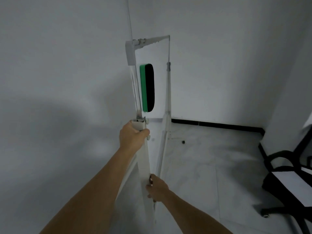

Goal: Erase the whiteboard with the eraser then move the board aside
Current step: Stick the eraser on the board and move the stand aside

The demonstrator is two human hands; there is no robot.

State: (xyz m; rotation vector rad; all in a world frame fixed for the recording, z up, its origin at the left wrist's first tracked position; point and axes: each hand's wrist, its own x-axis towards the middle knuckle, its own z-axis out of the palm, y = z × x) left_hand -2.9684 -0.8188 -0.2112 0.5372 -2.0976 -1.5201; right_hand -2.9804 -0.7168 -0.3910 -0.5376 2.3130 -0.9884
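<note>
The pale, matte wall [59, 73] fills the left half of the frame, and the glossy grey-white tiled floor [211, 166] spreads across the lower right. Between them, at centre, the whiteboard [161, 85] stands nearly edge-on: a smooth white panel in a thin, pale metal-looking frame with grey plastic corner caps, on a slim tubular stand. The narrow strip of its face that shows carries no marks, so the wiping seems done and the step in hand looks like moving the board aside. That move likely calls for a steady two-handed lift or slide that keeps the tall, light frame upright, off the wall and away from the black office chair [287, 183] at the lower right. The left hand [132, 135], just below centre, has its fingers wrapped round a boxy grey fitting on the board's near edge. Lower down, the right hand [157, 186] curls its fingers round a thin edge or rod of the frame. The eraser [147, 87], a rounded oblong of green plastic backed with black felt, clings to the board's face at upper centre, seemingly by a magnet, and a jolt might shake it loose.
</note>
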